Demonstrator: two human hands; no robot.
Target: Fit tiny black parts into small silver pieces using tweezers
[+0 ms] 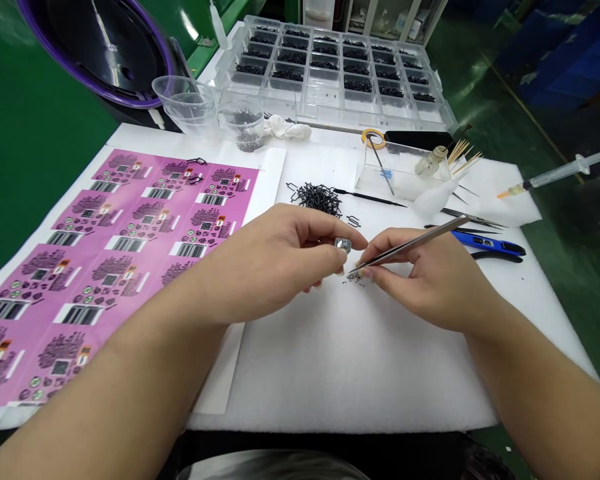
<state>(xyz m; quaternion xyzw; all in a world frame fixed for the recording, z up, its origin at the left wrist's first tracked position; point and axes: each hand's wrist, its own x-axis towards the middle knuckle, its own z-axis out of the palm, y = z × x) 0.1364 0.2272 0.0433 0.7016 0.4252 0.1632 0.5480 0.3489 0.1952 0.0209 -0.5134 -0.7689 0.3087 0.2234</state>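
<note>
Both forearms reach in over the white foam pad [340, 360] mid-area. Left hand [275, 257] pinches a small metal piece [343, 245]; right hand [420, 280] grips tweezers [410, 245], tips down at tiny black bits [356, 280].

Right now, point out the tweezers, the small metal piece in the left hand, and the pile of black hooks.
tweezers [410, 243], head view, middle of the shaft.
small metal piece [343, 245], head view, its shiny face between the left fingers.
pile of black hooks [319, 198], head view, centre of the heap.
</note>
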